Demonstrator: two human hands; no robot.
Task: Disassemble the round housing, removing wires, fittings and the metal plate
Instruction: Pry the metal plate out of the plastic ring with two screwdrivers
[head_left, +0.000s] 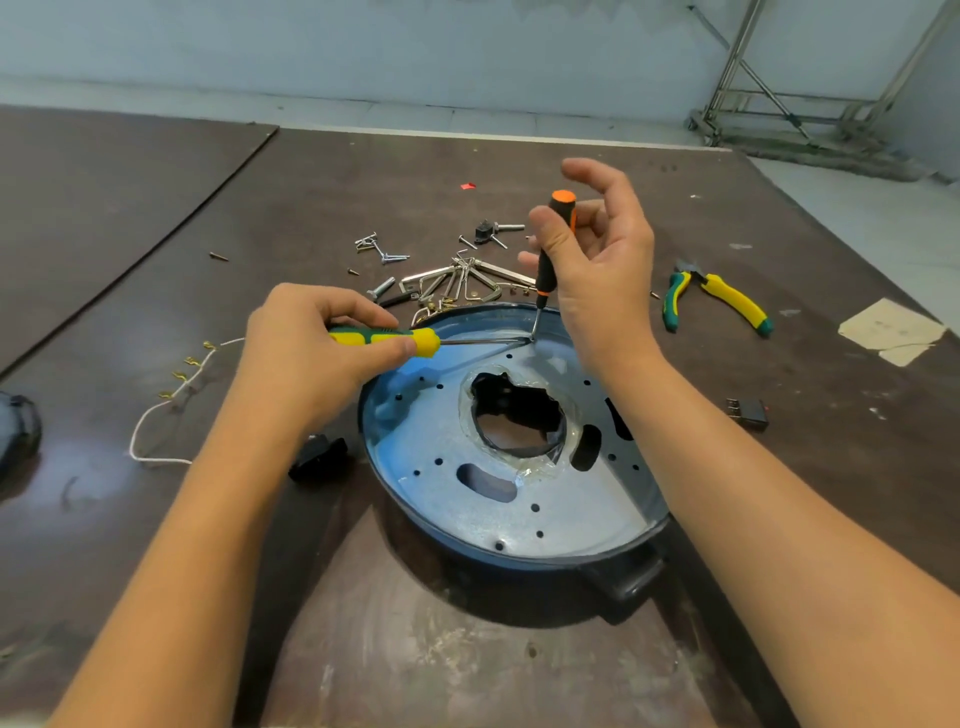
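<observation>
Your left hand (311, 343) grips a yellow-and-green screwdriver (387, 340); your right hand (592, 260) pinches a slim black-and-orange screwdriver (550, 249), its other fingers loose. Both tips meet at the far edge of the silvery metal plate (447, 431) in the round blue housing (519, 564), at frame centre. You are likely prying the plate; lever evenly next.

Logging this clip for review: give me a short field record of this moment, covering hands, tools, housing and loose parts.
workpiece: round dark-blue housing on brown table, silver perforated metal plate seated inside
left hand: grips yellow-green-handled screwdriver, shaft level, tip at the housing's far rim
right hand: pinches black-and-orange screwdriver upright, tip at the same spot
loose parts: pile of screws and metal brackets beyond housing; white wire with brass terminals at left
idle tool: yellow-green pliers at right
</observation>
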